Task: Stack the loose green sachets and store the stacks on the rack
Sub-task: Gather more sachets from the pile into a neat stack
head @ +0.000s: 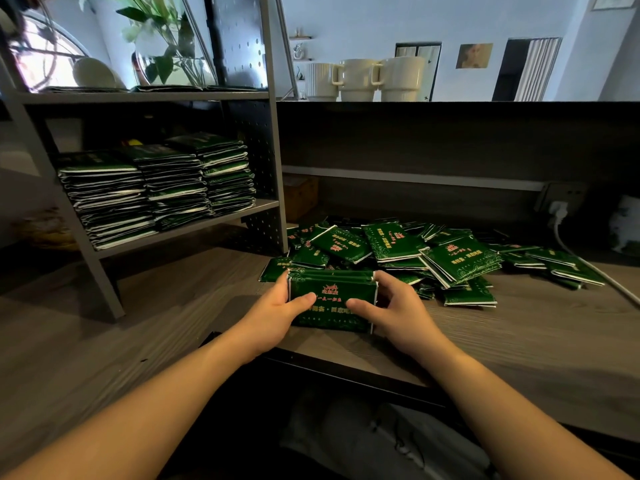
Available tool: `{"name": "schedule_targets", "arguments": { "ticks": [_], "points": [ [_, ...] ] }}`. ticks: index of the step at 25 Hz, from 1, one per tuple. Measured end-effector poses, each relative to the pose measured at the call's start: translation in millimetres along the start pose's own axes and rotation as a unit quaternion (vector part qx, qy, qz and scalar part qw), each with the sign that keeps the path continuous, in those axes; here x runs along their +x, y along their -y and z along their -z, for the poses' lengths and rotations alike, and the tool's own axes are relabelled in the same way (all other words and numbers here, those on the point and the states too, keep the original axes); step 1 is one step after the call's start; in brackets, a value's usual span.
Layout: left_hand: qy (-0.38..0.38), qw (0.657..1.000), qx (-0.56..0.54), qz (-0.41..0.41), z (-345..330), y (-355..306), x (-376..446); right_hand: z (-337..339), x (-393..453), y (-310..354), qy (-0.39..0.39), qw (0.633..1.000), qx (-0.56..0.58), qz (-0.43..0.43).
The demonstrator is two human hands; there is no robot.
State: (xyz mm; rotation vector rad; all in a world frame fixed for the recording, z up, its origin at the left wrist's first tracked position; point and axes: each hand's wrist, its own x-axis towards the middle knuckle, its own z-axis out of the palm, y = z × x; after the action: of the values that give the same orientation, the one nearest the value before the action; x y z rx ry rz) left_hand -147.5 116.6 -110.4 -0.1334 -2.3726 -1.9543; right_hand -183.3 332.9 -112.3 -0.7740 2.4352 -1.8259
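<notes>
A small stack of green sachets (331,289) with red and gold print sits on the wooden desk near its front edge. My left hand (273,313) grips its left side and my right hand (394,310) grips its right side, both thumbs lying on the top sachet. Behind the stack lies a loose pile of green sachets (433,254), spread toward the right. On the grey metal rack (275,161) at the left, three tall stacks of sachets (156,188) stand side by side on the lower shelf.
The rack's upper shelf (145,97) carries flat dark packets, a plant and a white ball. Three cream mugs (363,79) stand on the raised ledge behind the desk. A wall socket with a white cable (561,216) is at the right. A cardboard box (299,197) sits behind the rack.
</notes>
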Motion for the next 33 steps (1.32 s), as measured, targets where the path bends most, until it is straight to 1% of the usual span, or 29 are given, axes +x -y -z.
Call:
{"name": "schedule_targets", "arguments": {
  "ticks": [2, 4, 6, 7, 10, 12, 15, 17, 19, 21, 23, 25, 27, 28, 30, 32, 33],
  "points": [
    [-0.029, 1.000, 0.002, -0.013, -1, 3, 1, 0, -2, 1, -0.041, 0.999, -0.019, 0.012],
    [-0.078, 0.997, 0.010, -0.022, 1, 6, 1, 4, 2, 2, -0.127, 0.990, -0.063, 0.016],
    [-0.112, 0.993, 0.020, -0.017, 4, 9, 3, 14, 11, 3, -0.209, 0.970, -0.127, 0.014],
    [-0.123, 0.992, 0.022, -0.012, 4, 9, 4, 20, 18, 2, -0.234, 0.957, -0.174, 0.006],
    [-0.125, 0.992, 0.022, -0.002, 2, 6, 5, 32, 41, 2, -0.259, 0.908, -0.329, -0.022],
    [-0.103, 0.994, 0.030, 0.001, 2, 7, 4, 33, 53, -2, -0.256, 0.885, -0.387, -0.045],
    [-0.076, 0.996, 0.048, 0.028, 5, 15, 9, 30, 62, -9, -0.265, 0.865, -0.421, -0.074],
    [-0.059, 0.996, 0.043, 0.043, 7, 20, 13, 28, 65, -10, -0.274, 0.869, -0.403, -0.088],
    [-0.052, 0.997, 0.036, 0.040, 7, 22, 15, 28, 68, -11, -0.276, 0.882, -0.367, -0.102],
    [-0.059, 0.997, 0.027, 0.041, 9, 23, 16, 28, 67, -9, -0.282, 0.907, -0.298, -0.094],
    [-0.071, 0.997, 0.019, 0.038, 10, 21, 16, 25, 60, -4, -0.292, 0.939, -0.165, -0.080],
    [-0.077, 0.996, 0.012, 0.035, 9, 19, 15, 24, 52, 2, -0.302, 0.950, -0.025, -0.076],
    [-0.078, 0.997, 0.020, 0.023, 9, 18, 14, 28, 45, 2, -0.312, 0.943, 0.090, -0.076],
    [-0.076, 0.997, 0.021, 0.022, 9, 18, 13, 31, 41, 2, -0.317, 0.932, 0.158, -0.084],
    [-0.067, 0.997, 0.013, 0.023, 9, 23, 14, 42, 31, 2, -0.308, 0.888, 0.322, -0.113],
    [-0.059, 0.998, 0.011, 0.018, 10, 31, 17, 49, 20, 1, -0.237, 0.845, 0.462, -0.129],
    [-0.060, 0.998, 0.015, 0.021, 11, 33, 18, 47, 16, 1, -0.191, 0.841, 0.488, -0.133]
  ]
}}
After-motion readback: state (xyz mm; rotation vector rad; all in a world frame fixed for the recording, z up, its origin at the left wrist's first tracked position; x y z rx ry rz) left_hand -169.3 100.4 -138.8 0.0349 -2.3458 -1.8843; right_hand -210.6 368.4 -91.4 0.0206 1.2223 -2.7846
